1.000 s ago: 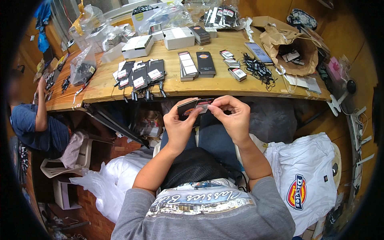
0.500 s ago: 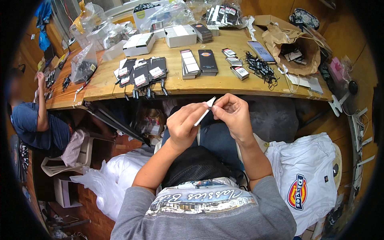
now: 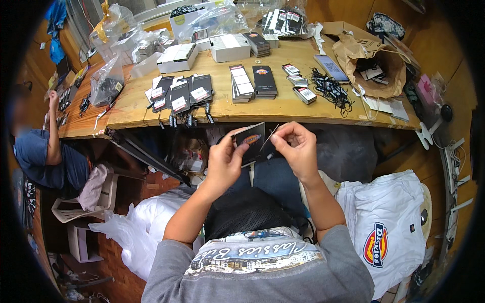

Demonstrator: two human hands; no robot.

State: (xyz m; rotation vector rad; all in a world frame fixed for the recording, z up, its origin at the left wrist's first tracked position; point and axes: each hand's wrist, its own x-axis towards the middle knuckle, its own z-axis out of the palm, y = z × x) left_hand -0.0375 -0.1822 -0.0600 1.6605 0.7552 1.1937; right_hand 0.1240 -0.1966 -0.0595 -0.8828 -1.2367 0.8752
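The left hand (image 3: 225, 161) grips a black tag (image 3: 251, 142) just below the table (image 3: 283, 108) edge; the right hand (image 3: 298, 149) pinches a thin string (image 3: 268, 137) against it. Far right, a paper bag (image 3: 376, 63) holds more tags. Far left, a plastic bag (image 3: 106, 81) holds dark pieces.

Both hands raised close together, left hand (image 3: 226, 161) and right hand (image 3: 298, 150) pinching.

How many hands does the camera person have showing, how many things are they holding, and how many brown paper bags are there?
Hands: 2 (left hand, right hand)
Black tag, in the left hand: 1
Thin strand, pinched by the right hand: 1
Brown paper bag: 1
Total: 5
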